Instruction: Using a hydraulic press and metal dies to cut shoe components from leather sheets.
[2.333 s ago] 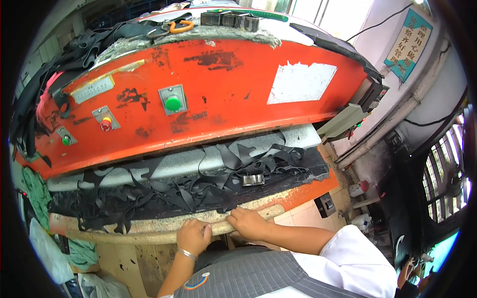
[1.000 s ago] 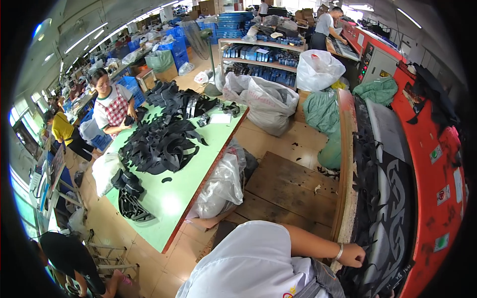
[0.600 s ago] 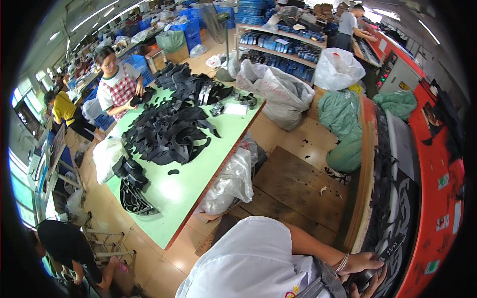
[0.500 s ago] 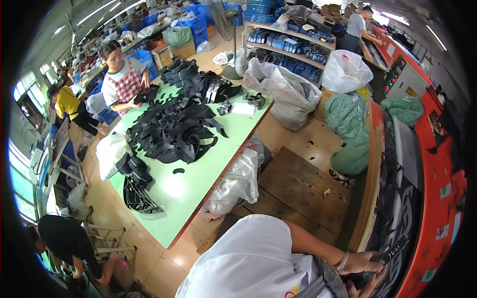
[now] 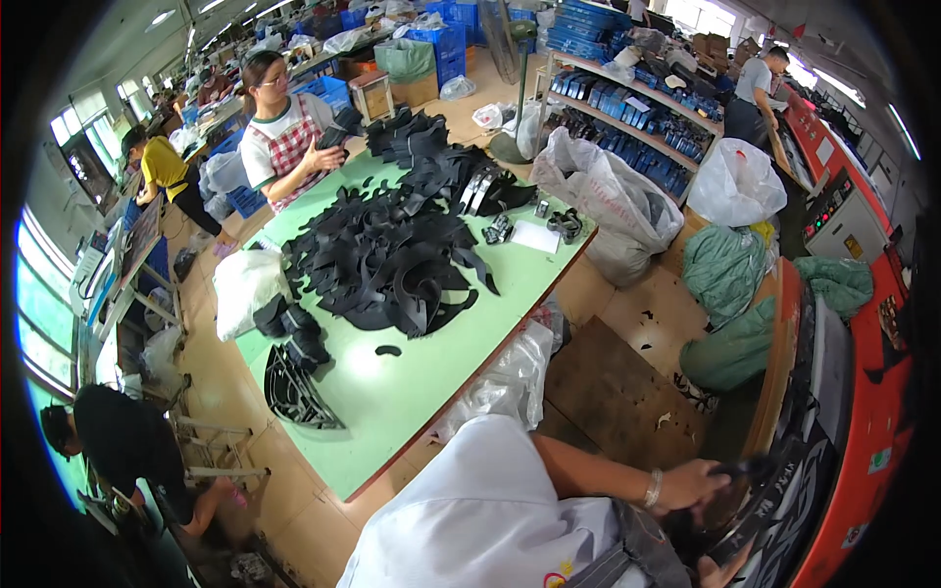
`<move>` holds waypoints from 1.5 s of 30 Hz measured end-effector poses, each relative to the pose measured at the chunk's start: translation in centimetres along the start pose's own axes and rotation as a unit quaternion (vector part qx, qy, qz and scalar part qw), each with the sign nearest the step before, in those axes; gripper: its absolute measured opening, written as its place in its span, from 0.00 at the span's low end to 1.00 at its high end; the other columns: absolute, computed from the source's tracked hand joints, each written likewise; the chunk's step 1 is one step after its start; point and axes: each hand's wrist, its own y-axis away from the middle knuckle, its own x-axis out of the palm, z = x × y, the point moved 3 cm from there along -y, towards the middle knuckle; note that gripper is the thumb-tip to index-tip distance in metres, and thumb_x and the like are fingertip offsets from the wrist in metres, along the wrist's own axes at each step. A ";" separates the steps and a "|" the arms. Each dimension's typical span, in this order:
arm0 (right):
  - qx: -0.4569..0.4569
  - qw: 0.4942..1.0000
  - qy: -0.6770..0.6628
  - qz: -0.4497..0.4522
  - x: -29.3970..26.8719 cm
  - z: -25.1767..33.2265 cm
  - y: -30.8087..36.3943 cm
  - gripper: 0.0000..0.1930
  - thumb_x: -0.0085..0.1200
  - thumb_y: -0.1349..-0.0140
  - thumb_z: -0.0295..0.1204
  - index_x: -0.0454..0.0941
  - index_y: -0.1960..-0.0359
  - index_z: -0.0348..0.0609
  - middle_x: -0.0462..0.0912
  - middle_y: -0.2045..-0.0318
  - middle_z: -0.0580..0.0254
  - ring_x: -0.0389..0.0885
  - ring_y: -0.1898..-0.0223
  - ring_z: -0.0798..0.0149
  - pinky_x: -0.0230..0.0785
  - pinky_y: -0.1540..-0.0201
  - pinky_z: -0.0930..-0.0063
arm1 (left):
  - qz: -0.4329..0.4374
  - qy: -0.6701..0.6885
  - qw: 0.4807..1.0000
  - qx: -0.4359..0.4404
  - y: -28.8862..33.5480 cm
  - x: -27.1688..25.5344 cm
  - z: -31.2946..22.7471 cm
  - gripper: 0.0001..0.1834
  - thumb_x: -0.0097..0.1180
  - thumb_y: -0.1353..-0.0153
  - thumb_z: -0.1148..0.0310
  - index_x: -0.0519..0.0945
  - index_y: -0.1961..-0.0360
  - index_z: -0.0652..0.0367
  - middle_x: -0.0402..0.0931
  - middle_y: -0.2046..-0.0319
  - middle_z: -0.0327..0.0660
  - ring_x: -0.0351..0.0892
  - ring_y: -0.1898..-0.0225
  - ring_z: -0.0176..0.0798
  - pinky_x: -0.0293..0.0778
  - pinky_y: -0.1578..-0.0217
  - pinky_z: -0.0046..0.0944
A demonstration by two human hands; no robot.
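Hand [image 5: 694, 483] on black scraps [image 5: 784, 490]

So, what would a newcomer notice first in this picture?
The green table in the middle, heaped with black cut pieces. Then the orange machine along the right edge, where the person's hand grips black scraps. Behind the table, a worker in a checked apron sorts pieces.

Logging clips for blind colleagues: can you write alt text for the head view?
The person's hand, a bracelet at the wrist, grips black cut pieces on the orange machine at lower right. Behind, a green table holds heaps of black cut material, with a co-worker in a checked apron sorting at its far end.
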 end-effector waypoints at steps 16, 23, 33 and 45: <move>-0.019 0.959 0.258 -0.115 -1.1 0.4 -1.0 0.30 0.64 0.52 0.26 0.70 0.44 0.36 0.71 0.45 0.51 0.70 0.46 0.54 0.66 0.46 0.64 | -0.435 -0.760 0.472 0.102 23.3 -33.1 -14.9 0.14 0.50 0.36 0.59 0.80 0.56 0.54 0.80 0.71 0.52 0.79 0.66 0.58 0.74 0.60 0.53; 0.125 0.955 0.268 -0.035 -6.8 -10.8 1.3 0.25 0.63 0.48 0.27 0.73 0.47 0.35 0.75 0.48 0.52 0.76 0.54 0.59 0.71 0.54 0.67 | -0.640 -0.694 0.255 -0.208 34.6 -36.0 -28.6 0.36 0.62 0.49 0.47 0.71 0.45 0.60 0.72 0.48 0.55 0.72 0.44 0.59 0.70 0.46 0.49; 0.201 0.849 0.447 -0.196 -2.6 -13.4 -0.5 0.32 0.62 0.61 0.41 0.77 0.47 0.53 0.61 0.35 0.43 0.62 0.39 0.39 0.55 0.36 0.53 | -0.141 -0.783 0.597 -0.098 0.2 -31.9 -14.4 0.25 0.55 0.40 0.53 0.77 0.48 0.61 0.77 0.53 0.54 0.77 0.50 0.55 0.70 0.47 0.47; 0.103 0.899 0.354 -0.238 -1.5 -12.0 -5.1 0.30 0.50 0.39 0.54 0.70 0.39 0.53 0.61 0.35 0.42 0.54 0.32 0.45 0.43 0.32 0.44 | 0.377 -0.637 0.655 0.156 -25.0 3.7 2.3 0.11 0.59 0.43 0.69 0.82 0.59 0.61 0.80 0.61 0.48 0.79 0.58 0.50 0.74 0.55 0.42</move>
